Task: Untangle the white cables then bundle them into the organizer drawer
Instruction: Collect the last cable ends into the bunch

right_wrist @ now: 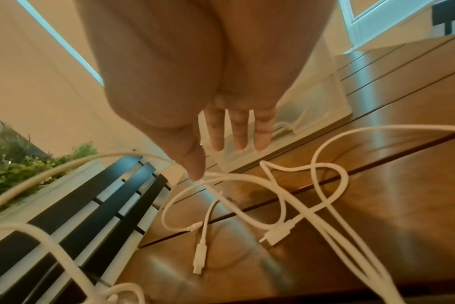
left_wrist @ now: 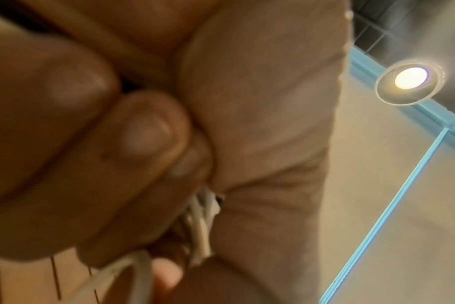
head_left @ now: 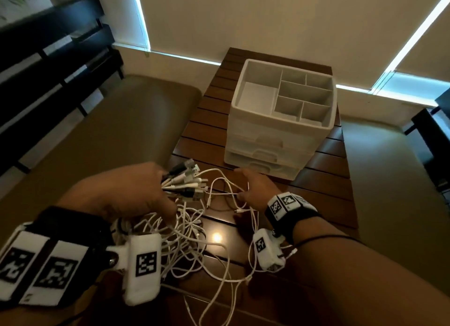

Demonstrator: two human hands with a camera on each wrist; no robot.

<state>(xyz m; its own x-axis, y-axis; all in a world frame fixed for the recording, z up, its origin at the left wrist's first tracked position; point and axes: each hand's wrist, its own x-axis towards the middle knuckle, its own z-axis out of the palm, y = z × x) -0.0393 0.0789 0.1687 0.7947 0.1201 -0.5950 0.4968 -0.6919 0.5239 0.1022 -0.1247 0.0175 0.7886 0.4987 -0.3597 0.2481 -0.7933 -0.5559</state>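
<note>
I observe the organizer (head_left: 280, 116) standing on the slatted wooden table (head_left: 323, 187), toward its far end, with the divided top tray uncovered and the drawers (head_left: 265, 153) below it pushed in. On the near side of the organizer, my left hand (head_left: 126, 189) is closed in a fist around a bunch of cable ends, the plugs (head_left: 187, 182) fanning out of the fist toward the organizer; the left wrist view confirms fingers (left_wrist: 143, 133) curled tight over white cords (left_wrist: 200, 224). The rest of the white cables (head_left: 194, 238) hang and lie in a loose tangle on the table, nearer to me than the organizer. My right hand (head_left: 255, 187) is just in front of the organizer's lowest drawer, fingers (right_wrist: 239, 127) straight and slightly spread, the thumb touching one white cord; I cannot tell whether it pinches it. Several loose connectors (right_wrist: 275, 234) lie on the table below that hand. A black bench (head_left: 56, 65) stands well left of the organizer.
</note>
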